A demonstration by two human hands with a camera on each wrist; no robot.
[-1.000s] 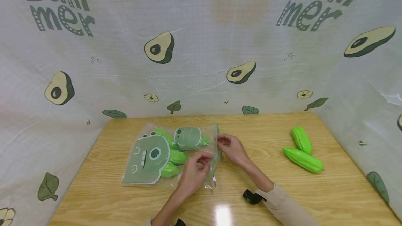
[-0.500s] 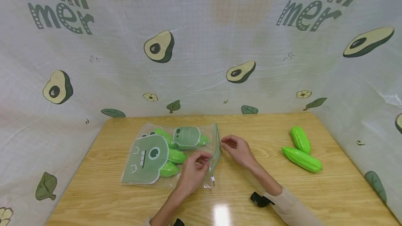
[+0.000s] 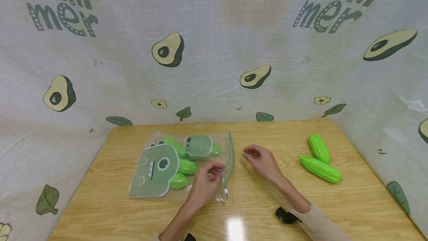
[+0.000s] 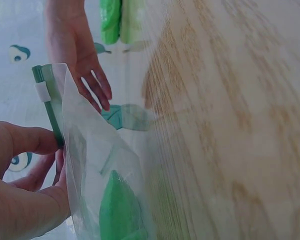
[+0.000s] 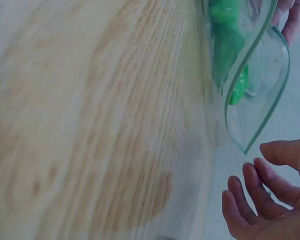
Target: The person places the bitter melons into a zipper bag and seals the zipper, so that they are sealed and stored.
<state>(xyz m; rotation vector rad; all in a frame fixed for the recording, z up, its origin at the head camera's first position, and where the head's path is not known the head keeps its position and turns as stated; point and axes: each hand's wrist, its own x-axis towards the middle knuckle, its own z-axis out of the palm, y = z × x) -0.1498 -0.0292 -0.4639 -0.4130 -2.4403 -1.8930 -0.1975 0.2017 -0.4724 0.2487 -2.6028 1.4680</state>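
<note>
A clear zip bag [image 3: 153, 176] with green cartoon prints lies on the table, its mouth facing right. Through the plastic show several bright green ridged cucumber-like vegetables [image 3: 188, 167]. My left hand [image 3: 205, 181] pinches the bag's edge at the near side of the mouth, close to the white slider [image 4: 42, 92]. In the right wrist view the green-edged mouth [image 5: 245, 149] gapes open. My right hand [image 3: 265, 162] hovers just right of the mouth, apart from it, fingers loosely bent and holding nothing.
Two more of the green vegetables, one upper [image 3: 319, 148] and one lower [image 3: 321, 169], lie together at the right of the wooden table [image 3: 260, 203]. A pale printed cloth [image 3: 214, 47] hangs behind the table and along both sides.
My right hand has let go of the bag's mouth and drawn back to the right. My left hand keeps its hold at the same spot.
</note>
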